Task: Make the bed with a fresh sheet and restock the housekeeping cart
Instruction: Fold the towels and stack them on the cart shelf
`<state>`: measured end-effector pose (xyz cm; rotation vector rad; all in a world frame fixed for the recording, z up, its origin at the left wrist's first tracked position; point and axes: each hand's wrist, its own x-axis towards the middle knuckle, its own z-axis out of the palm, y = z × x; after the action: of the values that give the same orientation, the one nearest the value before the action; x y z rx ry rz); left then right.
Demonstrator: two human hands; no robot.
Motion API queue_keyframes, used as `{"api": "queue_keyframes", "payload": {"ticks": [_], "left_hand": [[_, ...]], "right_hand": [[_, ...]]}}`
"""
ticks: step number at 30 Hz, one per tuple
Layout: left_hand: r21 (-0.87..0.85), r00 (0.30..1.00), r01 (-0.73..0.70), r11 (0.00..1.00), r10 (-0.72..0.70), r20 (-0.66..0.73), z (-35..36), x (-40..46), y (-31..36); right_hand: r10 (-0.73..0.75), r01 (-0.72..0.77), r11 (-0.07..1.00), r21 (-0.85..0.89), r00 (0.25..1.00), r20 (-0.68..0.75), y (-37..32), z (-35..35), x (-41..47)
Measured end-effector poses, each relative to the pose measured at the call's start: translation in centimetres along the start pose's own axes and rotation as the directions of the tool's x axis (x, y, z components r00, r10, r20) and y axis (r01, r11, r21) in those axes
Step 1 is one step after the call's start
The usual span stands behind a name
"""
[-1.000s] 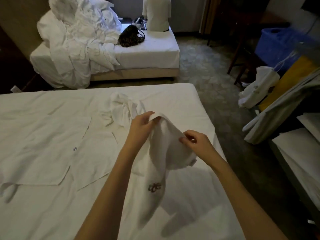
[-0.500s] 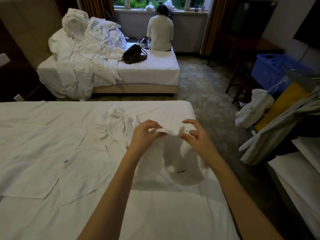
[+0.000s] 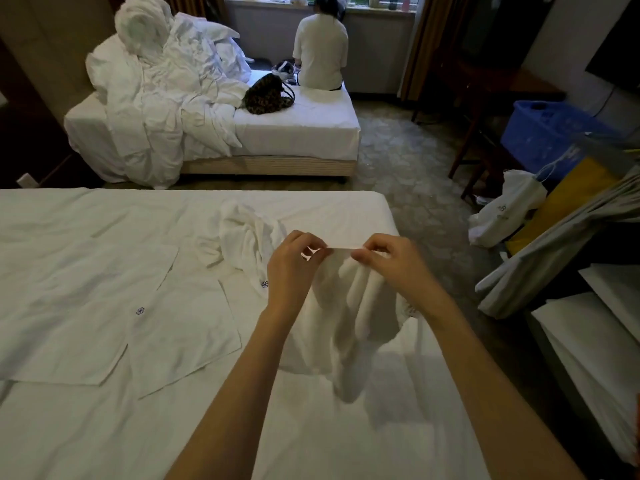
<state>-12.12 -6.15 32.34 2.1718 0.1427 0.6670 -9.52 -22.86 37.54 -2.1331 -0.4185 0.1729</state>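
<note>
- Pinching the top hem of a small white cloth [image 3: 341, 317], we hold it up over the near bed [image 3: 104, 427]: the left hand [image 3: 294, 263] grips one end of the edge between thumb and fingertips, and the right hand [image 3: 391, 261] grips the other.
- A second ago the cloth was bunched between our hands, with an embroidered mark showing low on it. Now the hem is pulled straight and taut between them, and that mark is hidden.
- We judge this to be the opening-out of a piece of linen before folding or laying it flat, a small part of the restocking side of the task.
- The cloth hangs in soft vertical folds at about 5 o'clock on the bed, its lower tip touching the sheet or just above it; we cannot tell which.
- Two flat white pieces [image 3: 180, 327] with small blue logos lie at 9 o'clock of our hands, and a crumpled white piece [image 3: 242, 237] lies at 11 o'clock.
- Stacked linen on the cart [image 3: 588, 344] sits at 3 o'clock, off the bed.
</note>
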Motion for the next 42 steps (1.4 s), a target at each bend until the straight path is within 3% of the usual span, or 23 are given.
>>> {"api": "queue_keyframes", "payload": {"ticks": [3,7,12,15,17,21,23,28,38,42], "left_hand": [[0.052,0.999,-0.03,0.998,0.032,-0.037,0.7,-0.9,-0.9],[-0.039,0.983,0.156,0.987,-0.152,0.104,1.5,-2.3,-3.3],[0.077,0.898,0.336,0.939,-0.344,0.275,1.6,-4.4,-6.1],[0.045,0.917,0.304,0.952,-0.305,0.257,1.2,-3.7,-3.8],[-0.026,0.935,0.255,0.967,-0.24,0.263,1.3,-2.7,-1.6],[-0.032,0.914,0.1,0.994,-0.079,0.399,1.4,-1.1,1.9],[-0.05,0.894,0.073,0.996,-0.043,0.446,1.5,-1.0,2.7],[-0.057,0.84,0.219,0.974,-0.158,0.52,0.9,-2.4,0.2],[0.222,0.709,0.255,0.941,-0.339,0.618,-0.2,-5.8,-6.1],[0.105,0.816,0.322,0.941,-0.332,0.473,0.6,-5.6,-4.6]], "right_hand": [[-0.013,0.014,0.999,0.042,1.0,-0.028,-0.6,-0.3,-0.9],[-0.038,0.049,0.995,0.092,0.993,-0.108,-0.7,-1.4,-2.0],[0.004,0.019,0.994,0.11,0.979,-0.206,0.7,-4.3,-3.0],[0.134,-0.112,0.989,0.099,0.959,-0.251,1.9,-4.6,-2.8],[0.217,-0.192,0.972,0.133,0.955,-0.205,2.0,-3.8,-2.8],[0.084,-0.084,0.996,0.008,0.996,0.019,1.3,-0.1,-3.1],[0.098,-0.096,0.995,-0.034,0.993,0.071,1.6,1.1,-2.6],[0.097,-0.091,0.985,-0.149,0.995,0.035,3.3,0.8,-1.4],[0.145,-0.123,0.986,0.113,0.965,-0.219,6.6,-1.8,-1.1],[0.188,-0.141,0.964,0.225,0.96,-0.207,6.8,-1.6,-1.8]]}}
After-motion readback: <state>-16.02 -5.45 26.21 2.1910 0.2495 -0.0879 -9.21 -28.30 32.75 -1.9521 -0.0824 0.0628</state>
